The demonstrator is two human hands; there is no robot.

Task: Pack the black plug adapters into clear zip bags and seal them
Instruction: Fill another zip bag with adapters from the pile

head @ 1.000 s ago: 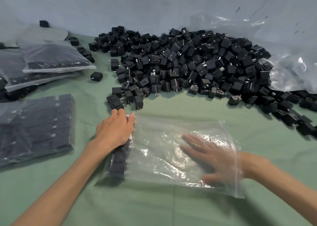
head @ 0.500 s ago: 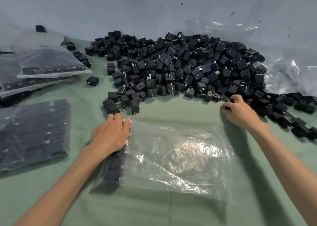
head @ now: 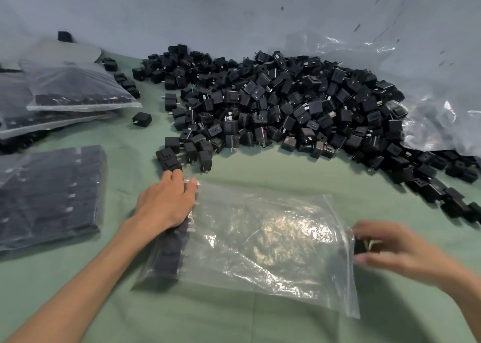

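Note:
A clear zip bag [head: 260,241] lies flat on the green cloth in front of me, its mouth at the right. A column of black adapters [head: 169,254] fills its left end. My left hand [head: 166,203] presses down on the bag over those adapters, fingers fairly straight. At the bag's mouth my right hand [head: 395,251], blurred, pinches a black plug adapter [head: 361,246] with its prongs showing. A large heap of loose adapters [head: 281,108] lies behind the bag.
Filled bags sit at the left: one flat pack [head: 49,194] near me and a stack [head: 73,92] further back. A single adapter [head: 141,119] lies apart. Crumpled clear plastic [head: 437,103] rises at the right. Green cloth [head: 234,322] covers the table.
My right hand left the inside of the bag, reached to the heap's right edge, picked up an adapter and came back to the bag's mouth. My left hand stayed put.

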